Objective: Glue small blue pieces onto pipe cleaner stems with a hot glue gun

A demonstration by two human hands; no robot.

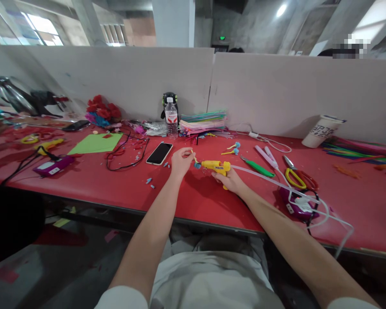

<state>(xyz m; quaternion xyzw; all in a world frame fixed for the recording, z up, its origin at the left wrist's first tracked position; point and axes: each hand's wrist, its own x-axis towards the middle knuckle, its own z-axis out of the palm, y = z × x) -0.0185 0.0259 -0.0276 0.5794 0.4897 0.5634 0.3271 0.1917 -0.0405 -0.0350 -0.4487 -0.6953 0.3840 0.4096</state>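
Observation:
Over the middle of the red table (pixel 199 206), my left hand (pixel 182 162) pinches a small yellow stem with a blue tuft (pixel 197 165) at its lower end. My right hand (pixel 229 179) is wrapped round the handle of a yellow glue gun (pixel 215 166). The gun points left, its nozzle close beside the blue tuft; whether they touch is too small to tell. A long clear glue stick (pixel 254 172) runs out of the back of the gun to the right. Two more yellow stems with blue tufts (pixel 236 151) lie just beyond the gun.
A phone (pixel 159 153) lies left of my left hand. Behind stand a water bottle (pixel 171 120) and a pile of pipe cleaners (pixel 206 122). Green tweezers (pixel 260 168), scissors (pixel 295 177), a purple box (pixel 297 206) and a tilted cup (pixel 321 132) are at the right. Another person's hand shows far left.

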